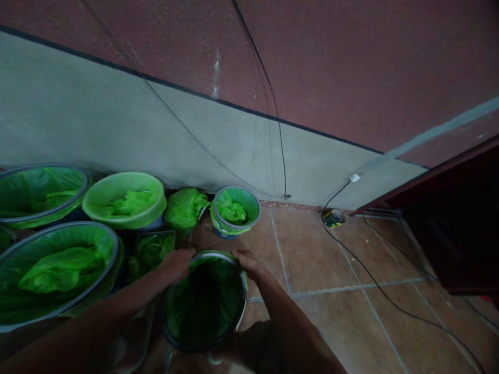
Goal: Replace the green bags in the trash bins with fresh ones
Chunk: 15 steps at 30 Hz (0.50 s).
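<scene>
A round trash bin (202,306) lined with a green bag stands tilted toward me, dark inside. My left hand (178,264) is closed on the far left of its rim. On the far right of that rim my right hand (248,262) has its fingers curled over the edge and the bag. Beside my left wrist sits a small rectangular bin (155,246) with a green bag in it. Just beyond my hands is a small round bin (236,212), also lined in green, with bunched bag inside.
Several larger green-lined bins (117,246) stand at the left, along with a bunched green bag (186,209) by the wall. Black cables (374,278) cross the tiled floor at right. A can (333,218) lies near the wall, and a dark door (452,223) stands at far right.
</scene>
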Each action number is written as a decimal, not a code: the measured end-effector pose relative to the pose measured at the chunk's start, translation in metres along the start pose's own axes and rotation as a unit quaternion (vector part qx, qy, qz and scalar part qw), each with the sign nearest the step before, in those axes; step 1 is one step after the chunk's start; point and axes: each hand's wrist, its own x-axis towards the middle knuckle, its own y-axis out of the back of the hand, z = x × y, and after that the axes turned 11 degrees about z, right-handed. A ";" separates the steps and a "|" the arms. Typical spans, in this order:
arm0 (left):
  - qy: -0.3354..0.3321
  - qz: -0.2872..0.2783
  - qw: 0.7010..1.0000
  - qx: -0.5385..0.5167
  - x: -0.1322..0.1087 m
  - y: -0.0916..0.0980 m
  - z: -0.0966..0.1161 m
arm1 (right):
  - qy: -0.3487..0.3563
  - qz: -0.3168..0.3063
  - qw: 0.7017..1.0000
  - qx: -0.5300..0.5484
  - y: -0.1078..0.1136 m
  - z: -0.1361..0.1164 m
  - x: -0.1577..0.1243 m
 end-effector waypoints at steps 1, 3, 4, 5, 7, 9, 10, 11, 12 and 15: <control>-0.003 0.004 1.000 -0.011 -0.001 0.001 0.003 | -0.006 -0.014 1.000 0.008 -0.002 -0.003 -0.002; -0.006 0.015 0.999 -0.045 -0.002 0.001 0.005 | -0.021 -0.036 0.999 0.021 -0.007 -0.008 -0.006; -0.005 0.019 0.997 -0.069 0.000 0.000 0.005 | -0.027 -0.046 0.998 0.022 -0.010 -0.011 -0.007; -0.003 0.019 0.995 -0.100 0.002 -0.001 0.004 | -0.034 -0.053 0.998 0.020 -0.012 -0.012 -0.009; 0.009 0.009 0.982 -0.189 0.008 -0.007 0.001 | -0.045 -0.053 0.997 0.014 -0.013 -0.014 -0.010; 0.048 -0.007 0.951 -0.306 0.014 -0.014 -0.002 | -0.049 -0.042 0.998 0.011 -0.012 -0.015 -0.011; 0.079 -0.018 0.929 -0.362 0.016 -0.018 -0.004 | -0.050 -0.042 0.998 0.010 -0.011 -0.015 -0.011; 0.111 -0.029 0.905 -0.410 0.017 -0.021 -0.004 | -0.051 -0.049 0.997 0.008 -0.010 -0.014 -0.011; 0.139 -0.042 0.883 -0.447 0.017 -0.025 -0.005 | -0.052 -0.059 0.997 0.007 -0.009 -0.014 -0.011; 0.175 -0.066 0.839 -0.512 0.016 -0.034 -0.004 | -0.045 -0.068 0.997 0.002 -0.009 -0.012 -0.011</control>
